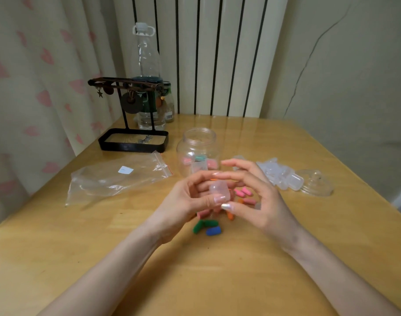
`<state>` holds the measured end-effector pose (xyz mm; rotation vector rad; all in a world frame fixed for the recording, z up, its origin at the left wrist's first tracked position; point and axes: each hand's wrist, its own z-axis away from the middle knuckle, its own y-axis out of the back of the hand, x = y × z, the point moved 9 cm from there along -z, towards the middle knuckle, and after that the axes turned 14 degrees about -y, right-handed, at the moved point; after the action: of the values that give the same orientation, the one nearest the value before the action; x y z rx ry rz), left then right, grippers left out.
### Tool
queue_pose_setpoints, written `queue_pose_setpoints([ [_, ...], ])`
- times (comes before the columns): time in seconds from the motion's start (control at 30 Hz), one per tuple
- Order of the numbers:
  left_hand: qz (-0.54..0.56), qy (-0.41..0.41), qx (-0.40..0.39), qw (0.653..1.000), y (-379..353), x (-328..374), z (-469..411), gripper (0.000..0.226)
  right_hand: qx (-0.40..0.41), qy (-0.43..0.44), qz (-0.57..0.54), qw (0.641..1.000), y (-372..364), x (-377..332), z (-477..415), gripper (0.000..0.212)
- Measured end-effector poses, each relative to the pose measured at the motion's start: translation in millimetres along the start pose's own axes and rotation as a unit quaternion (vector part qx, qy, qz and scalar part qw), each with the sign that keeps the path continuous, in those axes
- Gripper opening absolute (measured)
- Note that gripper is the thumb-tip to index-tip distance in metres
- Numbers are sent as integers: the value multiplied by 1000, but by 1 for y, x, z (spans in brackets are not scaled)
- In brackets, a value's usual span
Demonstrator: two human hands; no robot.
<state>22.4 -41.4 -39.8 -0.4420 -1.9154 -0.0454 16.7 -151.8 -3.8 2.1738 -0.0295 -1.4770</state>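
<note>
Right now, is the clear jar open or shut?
Open. The jar stands upright with nothing over its mouth; a clear lid lies on the table to its right.

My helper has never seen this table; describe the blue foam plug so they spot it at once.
On the wooden table, find the scatter of coloured foam plugs in front of the clear jar. At its near edge, right of two green plugs, lies the blue plug, the only blue one.
</note>
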Motion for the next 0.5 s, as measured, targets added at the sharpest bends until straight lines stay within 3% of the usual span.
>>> queue_pose_setpoints([
  [0.1, -22, -19, -10, 1000, 0, 5, 0, 42, 25, -21, -35, 999, 12, 2, -1, 33],
  [0.2, -53, -32, -12, 998, -3, 10, 0, 49, 28, -98, -122, 987, 15, 17, -6, 26],
  [0.33, -140, -86, 5, 986, -2, 19, -2, 49, -44, -216, -178, 959, -1, 37, -5, 35],
  [0.43, -308, -169, -13, 936, -3, 33, -1, 41, -92, -229, -258, 934, -10, 38, -3, 35],
  [0.5, -365, -220, -33, 904, -9, 39, 0, 39, -94, -218, -286, 928, -10, 36, -3, 39],
])
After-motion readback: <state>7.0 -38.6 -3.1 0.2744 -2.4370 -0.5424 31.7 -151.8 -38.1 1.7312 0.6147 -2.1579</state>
